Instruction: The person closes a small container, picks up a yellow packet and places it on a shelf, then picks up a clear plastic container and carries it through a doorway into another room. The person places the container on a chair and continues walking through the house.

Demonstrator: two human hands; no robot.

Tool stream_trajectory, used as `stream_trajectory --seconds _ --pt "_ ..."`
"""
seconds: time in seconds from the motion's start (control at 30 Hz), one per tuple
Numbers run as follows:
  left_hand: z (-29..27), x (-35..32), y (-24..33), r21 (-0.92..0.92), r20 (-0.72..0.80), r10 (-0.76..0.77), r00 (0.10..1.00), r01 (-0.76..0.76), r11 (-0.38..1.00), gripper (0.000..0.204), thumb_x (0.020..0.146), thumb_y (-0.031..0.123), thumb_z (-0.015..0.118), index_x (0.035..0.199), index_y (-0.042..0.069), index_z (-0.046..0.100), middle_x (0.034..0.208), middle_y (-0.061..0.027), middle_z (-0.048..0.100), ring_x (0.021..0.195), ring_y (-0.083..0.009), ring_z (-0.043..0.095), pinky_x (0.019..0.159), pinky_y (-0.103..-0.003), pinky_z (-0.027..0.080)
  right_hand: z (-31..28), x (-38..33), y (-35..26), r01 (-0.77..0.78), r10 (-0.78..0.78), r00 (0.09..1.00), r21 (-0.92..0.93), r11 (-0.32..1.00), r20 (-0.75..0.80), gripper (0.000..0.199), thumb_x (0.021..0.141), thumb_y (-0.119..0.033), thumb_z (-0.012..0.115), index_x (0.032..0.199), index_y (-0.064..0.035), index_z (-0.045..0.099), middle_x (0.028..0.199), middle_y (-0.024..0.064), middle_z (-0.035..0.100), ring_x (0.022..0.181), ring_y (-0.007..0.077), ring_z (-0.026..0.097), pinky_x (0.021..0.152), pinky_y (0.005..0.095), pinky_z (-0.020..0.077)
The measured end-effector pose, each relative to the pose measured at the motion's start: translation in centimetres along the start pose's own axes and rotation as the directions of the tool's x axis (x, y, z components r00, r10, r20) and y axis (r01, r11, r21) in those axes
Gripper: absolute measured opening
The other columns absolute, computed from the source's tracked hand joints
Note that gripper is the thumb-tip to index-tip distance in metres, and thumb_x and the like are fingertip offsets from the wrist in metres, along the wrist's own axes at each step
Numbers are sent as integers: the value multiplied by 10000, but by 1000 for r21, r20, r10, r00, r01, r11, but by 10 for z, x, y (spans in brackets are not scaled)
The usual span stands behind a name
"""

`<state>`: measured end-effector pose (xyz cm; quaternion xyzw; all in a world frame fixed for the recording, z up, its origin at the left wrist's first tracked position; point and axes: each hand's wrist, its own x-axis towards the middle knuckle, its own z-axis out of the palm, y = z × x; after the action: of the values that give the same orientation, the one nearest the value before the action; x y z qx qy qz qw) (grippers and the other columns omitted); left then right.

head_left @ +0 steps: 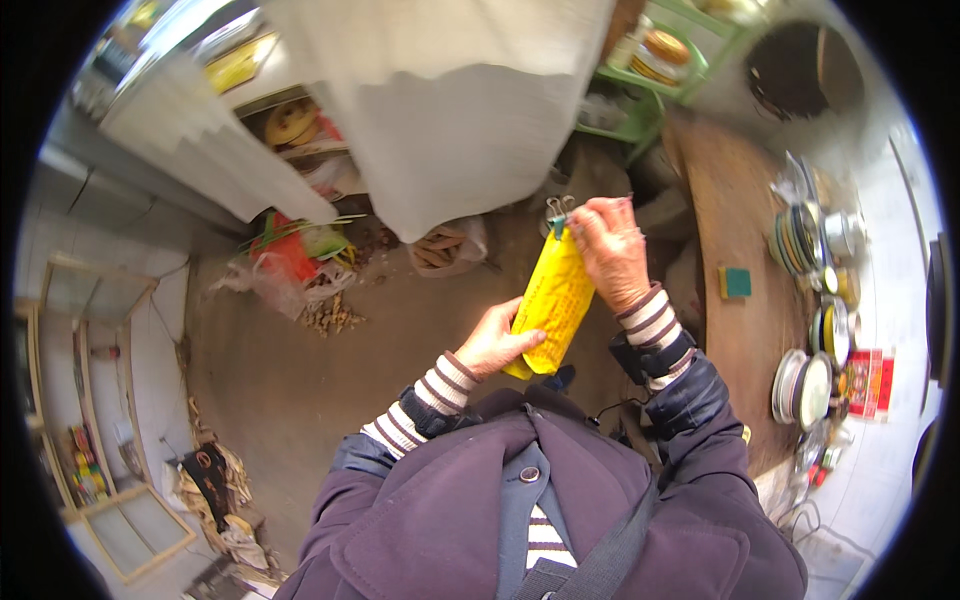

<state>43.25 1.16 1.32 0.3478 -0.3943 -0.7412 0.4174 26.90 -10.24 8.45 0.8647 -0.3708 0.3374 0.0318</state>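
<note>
A long yellow plastic packet (555, 300) hangs tilted in front of my chest, its upper end leaning to the right. My left hand (497, 340) grips it near the bottom, thumb laid across the front. Up at the top, my right hand (612, 250) is closed at the packet's upper right edge, its fingertips bent over and partly hidden. Right beside those fingers a green binder clip (558, 225) with wire handles sits on the packet's top end. What is inside the packet does not show.
A wooden counter (745, 370) runs along my right, bearing a yellow-green sponge (735, 283) and stacked plates (802, 388). Ahead hang white curtains (470, 130) beside a green shelf (690, 85). Plastic bags (447, 247) lie on the brown floor (290, 400). A wooden-framed window (110, 400) is at left.
</note>
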Motion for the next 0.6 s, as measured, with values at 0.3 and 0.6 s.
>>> stream_trajectory --seconds 0.3,0.6 --pt "-100 -126 31 55 -398 258 880 -258 965 366 817 68 580 1169 18 493 1059 -29 567 989 -119 503 878 -294 428 73 29 -202 249 -414 888 549 798 199 139 726 -21 633 843 -35 559 834 123 528 753 309 526 685 368 462" --pt "-147 -191 25 29 -687 336 644 -438 898 363 819 84 604 1154 -2 494 1052 -34 582 974 -125 531 877 -288 429 135 86 -277 252 -491 848 664 704 199 137 710 -5 621 824 -39 553 838 118 517 776 313 505 681 369 452"
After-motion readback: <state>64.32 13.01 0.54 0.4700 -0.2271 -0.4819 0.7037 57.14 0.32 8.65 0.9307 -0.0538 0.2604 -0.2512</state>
